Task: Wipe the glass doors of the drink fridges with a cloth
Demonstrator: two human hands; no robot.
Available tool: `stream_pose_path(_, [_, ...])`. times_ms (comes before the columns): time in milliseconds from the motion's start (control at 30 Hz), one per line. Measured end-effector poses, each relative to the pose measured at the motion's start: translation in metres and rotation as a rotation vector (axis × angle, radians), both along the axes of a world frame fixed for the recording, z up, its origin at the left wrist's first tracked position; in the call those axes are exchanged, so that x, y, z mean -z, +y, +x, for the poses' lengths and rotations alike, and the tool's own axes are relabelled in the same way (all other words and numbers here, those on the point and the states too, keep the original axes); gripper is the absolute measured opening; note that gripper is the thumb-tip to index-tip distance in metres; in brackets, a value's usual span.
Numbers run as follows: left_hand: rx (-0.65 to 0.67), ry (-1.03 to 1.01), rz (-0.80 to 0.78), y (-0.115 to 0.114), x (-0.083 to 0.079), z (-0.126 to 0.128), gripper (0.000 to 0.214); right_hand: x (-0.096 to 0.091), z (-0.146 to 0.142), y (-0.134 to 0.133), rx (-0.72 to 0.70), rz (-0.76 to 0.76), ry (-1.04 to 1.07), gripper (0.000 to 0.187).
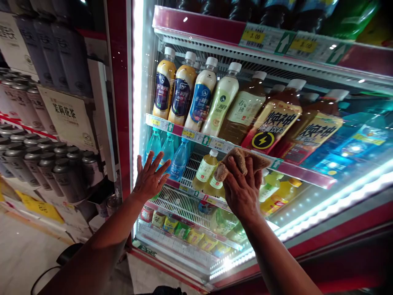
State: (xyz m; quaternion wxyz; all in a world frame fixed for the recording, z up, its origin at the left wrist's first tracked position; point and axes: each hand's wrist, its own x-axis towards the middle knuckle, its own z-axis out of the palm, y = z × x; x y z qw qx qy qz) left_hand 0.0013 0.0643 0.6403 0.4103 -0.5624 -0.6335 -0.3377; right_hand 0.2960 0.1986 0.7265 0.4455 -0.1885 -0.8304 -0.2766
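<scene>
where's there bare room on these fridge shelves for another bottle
A bare wire rack shows between the blue water bottles and the yellow tea bottle. The lower wire shelf, seen between the left hand and the right hand with its cloth, is also bare. The upper row of bottles is packed shoulder to shoulder.

Left hand [150, 176] on cooler glass [307, 200], left of right hand [242, 192]; cloth [240, 159] under right hand; bottles [202, 98] behind.
</scene>
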Motion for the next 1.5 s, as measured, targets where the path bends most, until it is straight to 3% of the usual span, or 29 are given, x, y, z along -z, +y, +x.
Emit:
stream_pose_path(133, [0.006, -0.011, 0.002, -0.003, 0.002, -0.004, 0.08, -0.014, -0.009, -0.003, 0.017, -0.012, 0.028, 0.048])
stream_pose_path(367, [-0.052, -0.025, -0.028, -0.013, 0.008, -0.013, 0.08, 0.006, -0.025, -0.011, -0.054, 0.021, -0.088, 0.043])
stream_pose_path(567, [-0.072, -0.027, -0.033, -0.017, 0.01, -0.019, 0.081, -0.02, -0.043, -0.014, -0.044, 0.033, -0.016, 0.049])
stream_pose_path(800, [-0.077, -0.094, -0.054, -0.026, 0.016, -0.03, 0.075, 0.001, -0.057, -0.019, -0.082, 0.043, -0.108, 0.049])
stream_pose_path(1000, [-0.081, -0.228, 0.021, -0.032, 0.014, -0.043, 0.076, -0.02, -0.073, -0.02, -0.075, 0.02, -0.043, 0.052])
stream_pose_path(1233, [-0.033, -0.318, 0.006, -0.036, 0.021, -0.068, 0.086, -0.008, -0.093, -0.03, -0.14, 0.053, -0.144, 0.052])
stream_pose_path(1500, [0.0, -0.326, 0.012, -0.033, 0.026, -0.075, 0.088, -0.031, -0.123, -0.032, -0.154, 0.054, -0.094, 0.056])
